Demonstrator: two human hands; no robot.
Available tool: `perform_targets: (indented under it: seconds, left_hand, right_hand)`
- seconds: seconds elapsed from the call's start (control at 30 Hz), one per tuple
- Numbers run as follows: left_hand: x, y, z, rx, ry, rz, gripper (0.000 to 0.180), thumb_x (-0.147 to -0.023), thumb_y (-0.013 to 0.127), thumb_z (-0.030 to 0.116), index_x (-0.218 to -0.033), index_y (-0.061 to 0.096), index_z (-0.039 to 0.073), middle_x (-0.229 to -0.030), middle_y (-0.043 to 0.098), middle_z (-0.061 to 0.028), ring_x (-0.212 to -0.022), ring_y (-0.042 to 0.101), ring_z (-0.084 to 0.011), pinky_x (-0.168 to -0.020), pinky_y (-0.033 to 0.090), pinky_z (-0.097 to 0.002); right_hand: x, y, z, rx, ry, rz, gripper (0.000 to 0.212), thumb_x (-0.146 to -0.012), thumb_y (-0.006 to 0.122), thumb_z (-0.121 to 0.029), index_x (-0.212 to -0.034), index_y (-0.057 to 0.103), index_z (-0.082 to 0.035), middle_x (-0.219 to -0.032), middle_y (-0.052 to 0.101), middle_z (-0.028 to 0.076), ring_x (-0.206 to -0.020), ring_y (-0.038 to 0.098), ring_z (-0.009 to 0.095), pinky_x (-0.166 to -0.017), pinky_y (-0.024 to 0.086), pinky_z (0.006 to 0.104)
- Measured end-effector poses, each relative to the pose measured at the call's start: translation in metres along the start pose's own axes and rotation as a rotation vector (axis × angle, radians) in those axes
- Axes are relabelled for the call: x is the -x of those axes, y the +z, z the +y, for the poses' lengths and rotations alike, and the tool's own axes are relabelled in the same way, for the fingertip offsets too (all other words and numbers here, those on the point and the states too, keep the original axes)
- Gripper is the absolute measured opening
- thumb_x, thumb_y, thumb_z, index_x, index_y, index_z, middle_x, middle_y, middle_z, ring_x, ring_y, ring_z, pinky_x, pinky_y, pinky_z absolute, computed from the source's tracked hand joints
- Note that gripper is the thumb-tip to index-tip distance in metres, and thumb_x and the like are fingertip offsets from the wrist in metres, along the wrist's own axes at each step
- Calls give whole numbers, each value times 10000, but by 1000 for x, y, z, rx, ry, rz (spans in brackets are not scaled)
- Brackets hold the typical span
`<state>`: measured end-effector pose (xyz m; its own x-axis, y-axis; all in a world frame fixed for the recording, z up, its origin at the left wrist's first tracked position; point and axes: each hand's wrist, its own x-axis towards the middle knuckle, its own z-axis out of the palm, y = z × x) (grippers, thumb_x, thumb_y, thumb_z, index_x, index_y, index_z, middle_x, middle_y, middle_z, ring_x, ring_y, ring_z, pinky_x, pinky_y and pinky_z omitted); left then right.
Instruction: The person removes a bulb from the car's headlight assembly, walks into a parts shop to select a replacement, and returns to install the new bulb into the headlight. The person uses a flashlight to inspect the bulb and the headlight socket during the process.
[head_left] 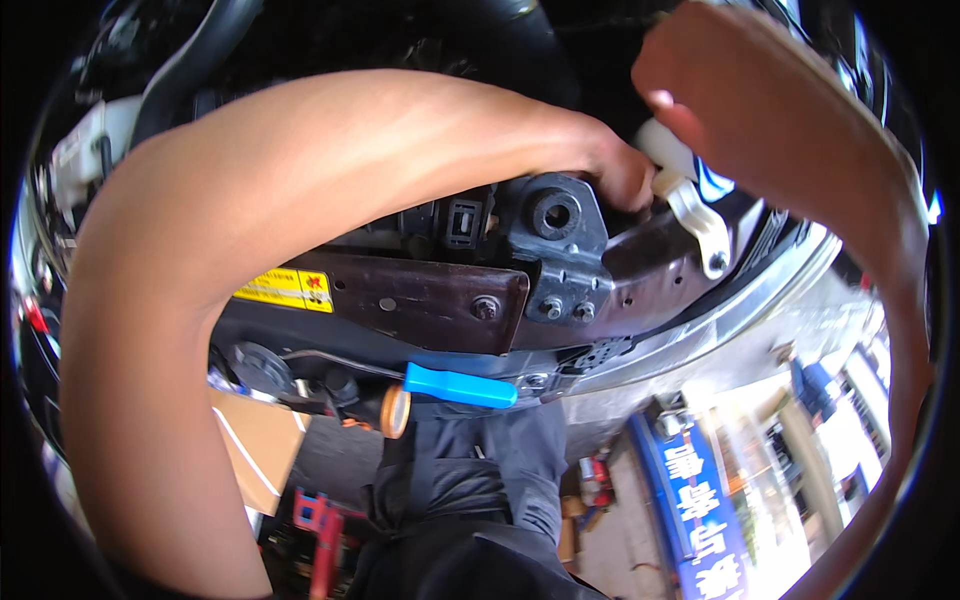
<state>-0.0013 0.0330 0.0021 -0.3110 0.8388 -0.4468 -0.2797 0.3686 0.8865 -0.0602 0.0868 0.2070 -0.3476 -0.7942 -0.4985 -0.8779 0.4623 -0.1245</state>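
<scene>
Inside an open engine bay, my left hand [625, 178] reaches across to the right with its fingers curled down behind a black bracket with a round hole [557, 216]. What those fingers hold is hidden. Beside them are a pale bent metal strap [698, 222], bolted at its lower end, and a white rounded part [668, 146] with a blue-and-white piece below it. Above this, my right hand [690, 75] looks closed, somewhat blurred, and anything in it cannot be made out. A blue-handled tool with a thin metal shaft [460, 386] lies along the car's front edge.
A dark metal crossmember [420, 298] with a yellow label [290, 288] runs across the front. Below are an orange-rimmed round item [396, 412], a cardboard box [262, 445], a red tool or stand [325, 550] and a blue sign panel [692, 505]. Black hoses cross the far side.
</scene>
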Motion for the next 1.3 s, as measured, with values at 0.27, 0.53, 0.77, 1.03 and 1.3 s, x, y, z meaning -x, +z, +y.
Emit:
perform_targets:
  seconds: [0.27,0.53,0.77,1.03,1.3]
  left_hand:
    - [31,-2,3,-76,78,75,279,-1016,544,73,-1259,677,43,-1223,726,-156,-1174,663,-262,-1051,498,-403]
    - [45,-4,3,-161,199,97,275,-1015,551,82,-1257,677,46,-1222,728,-161,-1171,672,-281,-1052,505,-409]
    - [51,-12,7,-208,239,53,272,-1015,557,90,-1255,677,49,-1220,729,-166,-1169,680,-297,-1052,512,-414]
    - [50,-18,16,-196,218,-1,268,-1014,564,99,-1253,676,52,-1218,731,-171,-1166,690,-315,-1052,519,-419]
    - [44,-5,15,234,57,1,285,-1051,543,143,-1304,618,38,-1264,696,-167,-1172,686,-301,-1041,538,-399]
  right_hand:
    - [-31,11,-16,75,-283,-377,66,-869,746,-26,-876,801,-61,-848,758,122,-852,766,299,-811,608,395]
    - [-48,-8,9,-161,-233,-639,101,-914,728,-74,-973,764,0,-1005,746,147,-912,737,289,-807,587,409]
    - [1,-14,47,-490,-240,16,87,-831,765,-38,-902,740,5,-933,739,162,-860,725,305,-737,586,374]
    - [63,11,91,-495,-15,334,80,-914,745,-70,-908,757,8,-918,740,179,-813,739,272,-676,585,330]
    - [93,60,99,-553,-18,557,87,-904,767,-71,-911,745,13,-896,763,169,-847,756,286,-731,618,380]
